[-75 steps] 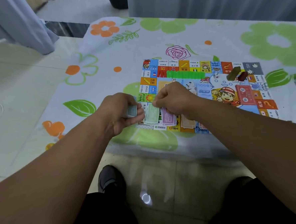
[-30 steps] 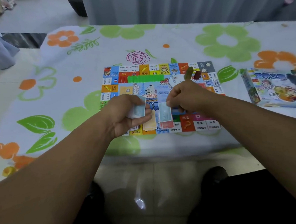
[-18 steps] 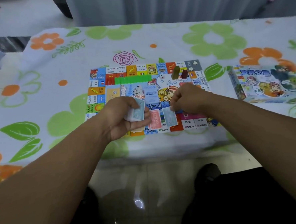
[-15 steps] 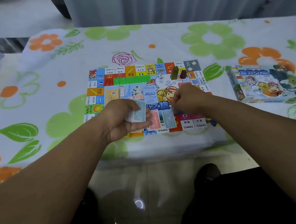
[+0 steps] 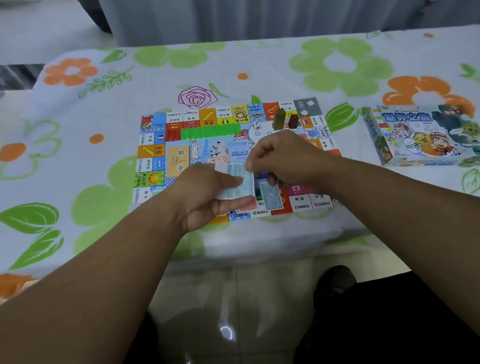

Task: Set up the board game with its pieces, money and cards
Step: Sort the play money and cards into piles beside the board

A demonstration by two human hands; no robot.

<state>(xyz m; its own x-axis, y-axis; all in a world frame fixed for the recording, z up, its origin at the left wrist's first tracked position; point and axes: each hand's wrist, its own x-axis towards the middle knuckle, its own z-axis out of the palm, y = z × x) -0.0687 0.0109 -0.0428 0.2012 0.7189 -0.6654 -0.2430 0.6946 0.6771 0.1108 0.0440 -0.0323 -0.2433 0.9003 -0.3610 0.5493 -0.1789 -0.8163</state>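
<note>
Your table (image 5: 264, 236) fills the middle of the view, under a white cloth (image 5: 268, 64) printed with green and orange flowers, green leaves and one pink rose outline (image 5: 197, 97). Behind its far edge a grey curtain (image 5: 278, 7) hangs in vertical folds. Below the near edge you look down on pale, glossy floor tiles (image 5: 253, 288) with a small bright reflection (image 5: 226, 332) on them. To your far left, more pale floor (image 5: 36, 34) lies beyond the table, and a dark shape (image 5: 93, 10) stands by the curtain; you cannot tell what it is. The light is dim and bluish.
</note>
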